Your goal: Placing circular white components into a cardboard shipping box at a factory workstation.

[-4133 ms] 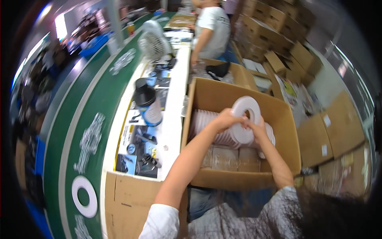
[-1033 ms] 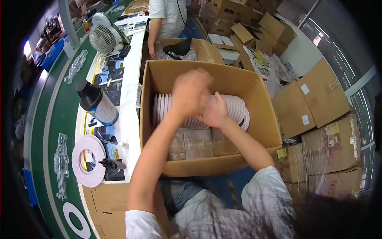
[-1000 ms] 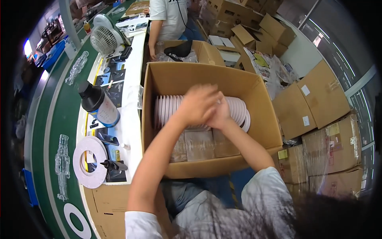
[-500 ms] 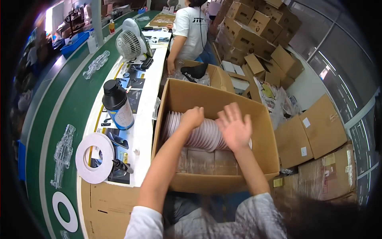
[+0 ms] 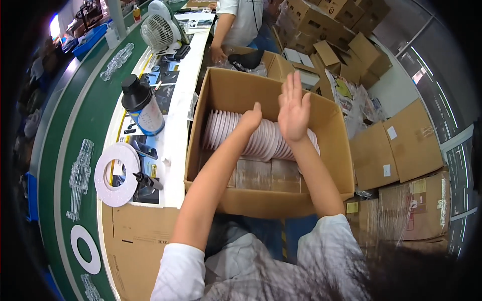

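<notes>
A long row of thin, pale pinkish-white rings (image 5: 223, 128) stands on edge, packed face to face, inside an open cardboard box (image 5: 266, 203). My left hand (image 5: 250, 120) is over the left-middle part of the row; one digit points up and the other fingers are hidden. Whether it touches the rings cannot be made out. My right hand (image 5: 294, 113) is open above the right part of the row, with its fingers stretched away from me and nothing in it. Below the row, clear-taped brown cartons (image 5: 255, 175) line the near part of the box.
On the left bench are a flat white ring (image 5: 108, 183), a dark-capped bottle (image 5: 143, 105) and a fan (image 5: 159, 32). Clear plastic parts (image 5: 80, 173) lie on the green conveyor (image 5: 63, 210). A co-worker (image 5: 246, 22) stands beyond the box. Cartons (image 5: 416, 135) crowd the right side.
My right hand has lifted and turned, its fingers now pointing away. My left hand stays over the rings, with one digit now raised. The whole view has shifted slightly.
</notes>
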Available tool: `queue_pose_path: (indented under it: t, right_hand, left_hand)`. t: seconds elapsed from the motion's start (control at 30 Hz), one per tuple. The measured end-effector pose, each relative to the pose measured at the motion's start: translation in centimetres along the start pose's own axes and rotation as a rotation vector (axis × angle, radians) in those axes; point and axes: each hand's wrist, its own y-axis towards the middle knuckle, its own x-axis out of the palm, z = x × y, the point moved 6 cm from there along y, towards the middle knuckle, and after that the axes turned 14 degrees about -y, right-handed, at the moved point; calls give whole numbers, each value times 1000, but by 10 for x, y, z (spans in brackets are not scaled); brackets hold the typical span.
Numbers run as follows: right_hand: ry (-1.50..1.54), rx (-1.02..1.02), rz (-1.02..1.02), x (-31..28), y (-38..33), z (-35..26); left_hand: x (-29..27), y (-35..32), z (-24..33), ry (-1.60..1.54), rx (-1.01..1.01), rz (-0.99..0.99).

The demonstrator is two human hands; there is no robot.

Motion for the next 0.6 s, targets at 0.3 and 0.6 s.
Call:
queue_pose_path:
  t: [0.3, 0.6]
  right_hand:
    - [681, -609, -1134, -45, -18, -44]
    - [-353, -420, 291, -143, 7, 30]
  left_hand:
    - [75, -20, 20, 187, 405, -125]
    - [191, -76, 129, -150, 406, -472]
